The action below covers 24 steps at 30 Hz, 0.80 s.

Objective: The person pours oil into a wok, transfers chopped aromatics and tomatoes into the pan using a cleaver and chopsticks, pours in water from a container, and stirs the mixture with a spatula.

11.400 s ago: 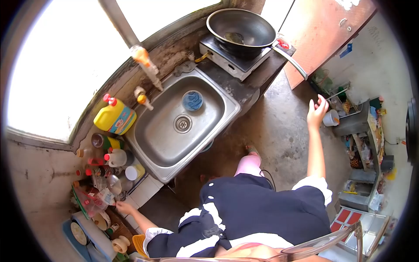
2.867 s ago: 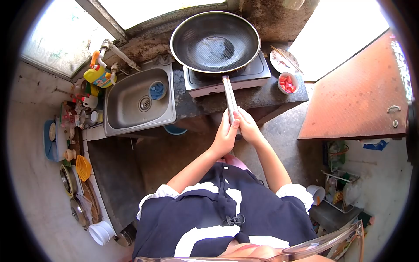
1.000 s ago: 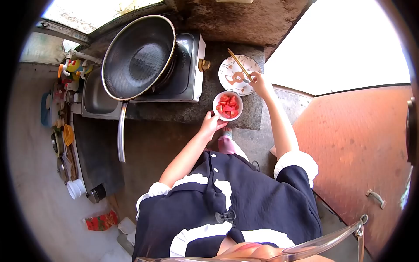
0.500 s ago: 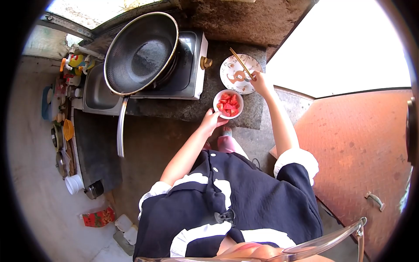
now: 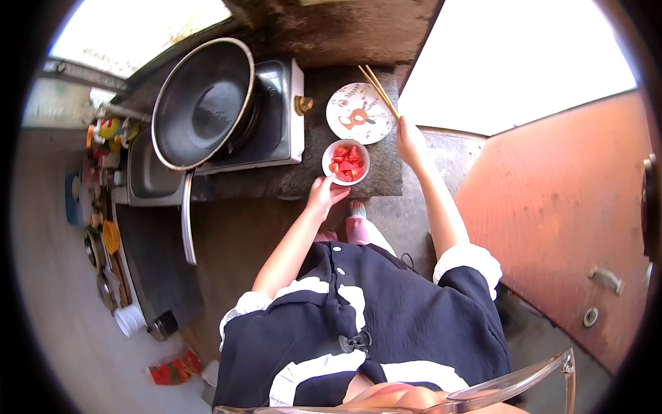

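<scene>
A rough dark-grey counter is stretching out beyond both hands. The left hand is holding the near side of a small round white bowl containing red chopped pieces. The right hand is gripping two thin wooden chopsticks; a round white patterned plate is lying just left of it. Far left of both, a black metal-handled wok is sitting on a silver-and-black stove.

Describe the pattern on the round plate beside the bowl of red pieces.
White round plate with a brown-orange figure and small sprigs, clearest in the head view.
</scene>
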Each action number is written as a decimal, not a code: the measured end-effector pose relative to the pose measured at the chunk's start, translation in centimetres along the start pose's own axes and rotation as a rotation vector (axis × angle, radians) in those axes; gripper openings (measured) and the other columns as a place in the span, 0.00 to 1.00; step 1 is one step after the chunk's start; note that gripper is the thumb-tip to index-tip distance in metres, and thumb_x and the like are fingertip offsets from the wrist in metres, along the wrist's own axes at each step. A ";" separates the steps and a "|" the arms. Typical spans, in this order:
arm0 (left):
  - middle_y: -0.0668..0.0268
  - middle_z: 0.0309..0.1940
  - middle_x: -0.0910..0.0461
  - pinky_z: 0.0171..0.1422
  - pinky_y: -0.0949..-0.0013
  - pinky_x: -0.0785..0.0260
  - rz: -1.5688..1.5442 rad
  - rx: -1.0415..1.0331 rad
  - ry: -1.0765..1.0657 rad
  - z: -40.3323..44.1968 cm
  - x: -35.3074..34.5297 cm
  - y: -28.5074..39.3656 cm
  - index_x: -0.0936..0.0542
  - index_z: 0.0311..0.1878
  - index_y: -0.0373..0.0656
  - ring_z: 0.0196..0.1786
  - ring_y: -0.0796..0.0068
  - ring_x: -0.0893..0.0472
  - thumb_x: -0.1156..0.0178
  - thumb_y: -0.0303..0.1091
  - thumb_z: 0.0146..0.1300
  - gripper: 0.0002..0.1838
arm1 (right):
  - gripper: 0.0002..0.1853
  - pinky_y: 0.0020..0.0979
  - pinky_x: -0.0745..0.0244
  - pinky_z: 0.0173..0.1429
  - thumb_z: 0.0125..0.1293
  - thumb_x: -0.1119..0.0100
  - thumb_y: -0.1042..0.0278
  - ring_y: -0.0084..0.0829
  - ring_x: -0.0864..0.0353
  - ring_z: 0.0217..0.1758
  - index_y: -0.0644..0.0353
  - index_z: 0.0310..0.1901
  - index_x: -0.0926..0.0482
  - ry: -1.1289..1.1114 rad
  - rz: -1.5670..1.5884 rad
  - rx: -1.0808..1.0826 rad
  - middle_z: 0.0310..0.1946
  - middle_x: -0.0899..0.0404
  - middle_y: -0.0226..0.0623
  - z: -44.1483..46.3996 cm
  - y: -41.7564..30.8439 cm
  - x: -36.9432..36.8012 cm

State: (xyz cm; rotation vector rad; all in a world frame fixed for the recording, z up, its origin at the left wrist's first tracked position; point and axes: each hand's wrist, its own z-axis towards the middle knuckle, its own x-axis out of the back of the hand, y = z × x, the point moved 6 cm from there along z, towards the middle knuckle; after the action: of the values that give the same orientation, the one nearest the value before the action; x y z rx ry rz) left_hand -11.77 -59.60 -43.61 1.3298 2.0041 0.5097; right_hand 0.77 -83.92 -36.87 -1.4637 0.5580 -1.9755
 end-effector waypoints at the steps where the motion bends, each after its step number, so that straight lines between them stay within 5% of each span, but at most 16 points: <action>1: 0.49 0.47 0.25 0.53 0.56 0.23 -0.007 0.045 0.036 -0.7 0.3 -0.3 0.36 0.56 0.35 0.46 0.55 0.19 0.50 0.46 0.68 0.24 | 0.07 0.49 0.30 0.40 0.68 0.54 0.69 0.57 0.26 0.36 0.63 0.38 0.32 0.011 0.010 -0.056 0.32 0.26 0.54 -1.2 -0.4 1.1; 5: 0.52 0.40 0.22 0.46 0.59 0.22 0.224 0.167 -0.015 -5.4 -0.4 -0.7 0.33 0.50 0.37 0.40 0.60 0.18 0.57 0.62 0.66 0.32 | 0.05 0.42 0.30 0.38 0.66 0.49 0.71 0.52 0.24 0.33 0.63 0.36 0.30 0.166 0.236 -0.238 0.29 0.26 0.51 -7.9 -4.1 6.7; 8: 0.58 0.35 0.21 0.39 0.68 0.26 0.501 0.016 -0.134 -7.7 -1.9 -2.8 0.29 0.45 0.39 0.36 0.69 0.20 0.60 0.61 0.69 0.30 | 0.05 0.38 0.29 0.39 0.64 0.47 0.71 0.49 0.22 0.34 0.64 0.37 0.26 0.248 0.333 -0.321 0.29 0.24 0.49 -15.3 -6.4 8.7; 13: 0.61 0.37 0.20 0.44 0.69 0.26 0.594 0.014 -0.756 -12.5 -7.9 -11.0 0.27 0.46 0.42 0.38 0.71 0.19 0.62 0.56 0.72 0.26 | 0.12 0.37 0.25 0.45 0.66 0.49 0.74 0.46 0.18 0.44 0.63 0.51 0.28 0.420 0.402 -0.465 0.41 0.21 0.52 -29.8 -12.1 11.8; 17: 0.64 0.36 0.21 0.43 0.71 0.28 0.719 0.168 -1.041 -20.4 -10.7 -18.4 0.25 0.45 0.42 0.34 0.76 0.21 0.61 0.54 0.73 0.24 | 0.11 0.39 0.25 0.42 0.67 0.50 0.72 0.53 0.20 0.40 0.63 0.50 0.30 0.583 0.103 -0.725 0.37 0.21 0.52 -43.2 -16.9 15.0; 22: 0.61 0.34 0.20 0.44 0.71 0.28 1.019 0.304 -1.315 -30.8 -12.7 -27.8 0.26 0.44 0.39 0.35 0.74 0.20 0.59 0.48 0.73 0.21 | 0.07 0.40 0.28 0.38 0.69 0.50 0.69 0.47 0.21 0.37 0.62 0.44 0.29 0.960 -0.050 -0.891 0.36 0.21 0.46 -57.6 -23.5 21.9; 24: 0.61 0.33 0.19 0.44 0.71 0.28 1.128 0.302 -1.426 -35.4 -13.7 -30.9 0.26 0.44 0.38 0.36 0.73 0.20 0.58 0.46 0.73 0.20 | 0.07 0.38 0.31 0.31 0.68 0.48 0.67 0.46 0.22 0.28 0.62 0.41 0.29 1.163 0.006 -1.014 0.26 0.23 0.45 -63.5 -25.5 23.1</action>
State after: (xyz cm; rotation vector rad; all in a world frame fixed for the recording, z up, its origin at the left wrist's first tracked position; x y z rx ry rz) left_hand -53.69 -83.12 -34.32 2.0351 0.0844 -0.3201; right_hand -70.14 -82.78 -23.16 -0.4969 2.2690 -2.5223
